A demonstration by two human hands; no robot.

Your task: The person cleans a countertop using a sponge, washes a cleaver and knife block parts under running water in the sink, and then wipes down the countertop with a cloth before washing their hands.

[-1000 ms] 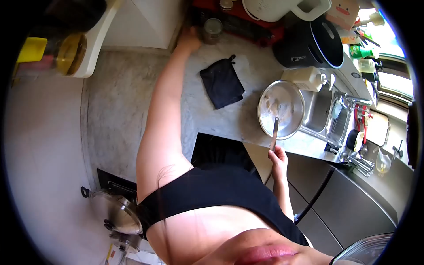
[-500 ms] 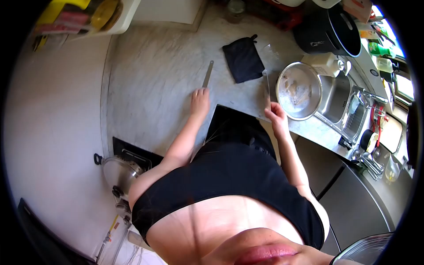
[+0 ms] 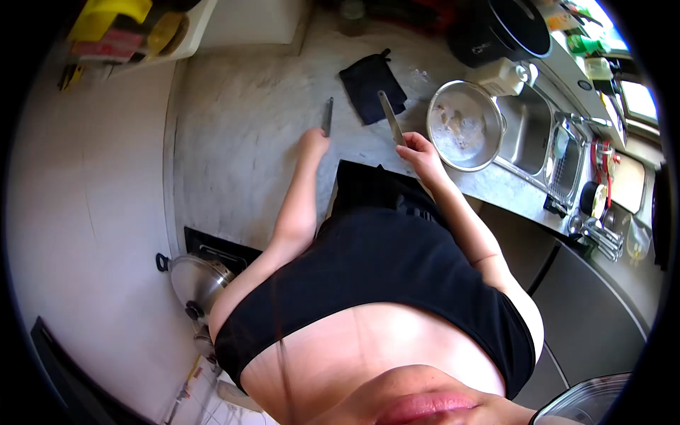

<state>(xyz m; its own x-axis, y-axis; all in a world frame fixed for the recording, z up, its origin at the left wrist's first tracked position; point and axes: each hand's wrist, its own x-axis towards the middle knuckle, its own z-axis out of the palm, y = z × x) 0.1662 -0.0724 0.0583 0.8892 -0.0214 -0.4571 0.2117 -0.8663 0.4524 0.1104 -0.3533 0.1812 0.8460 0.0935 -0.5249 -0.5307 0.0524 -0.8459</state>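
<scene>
My left hand (image 3: pixel 314 144) is closed round the lower end of a narrow, flat metal strip (image 3: pixel 328 113), which stands tilted up from the counter side. My right hand (image 3: pixel 423 153) grips a second flat metal strip (image 3: pixel 391 117) between thumb and fingers, its upper end rounded with a small dark spot. I cannot make out exactly what utensils these are. Behind that upper end lies a folded black cloth (image 3: pixel 365 81) with a loop at its corner. A steel bowl (image 3: pixel 462 164) with whitish, sudsy contents stands just right of my right hand.
The grey marbled counter (image 3: pixel 241 134) runs beneath both hands. A steel sink (image 3: pixel 523 131) is at the right, with a white jug (image 3: pixel 499 76) and a large black pot (image 3: pixel 471 39) behind. A steel lidded pot (image 3: pixel 198 280) sits at the lower left.
My right hand has moved left and away from me, tilting its strip across the cloth. My left hand has shifted slightly left and forward, its strip now turned more edge-on. The view has shifted too.
</scene>
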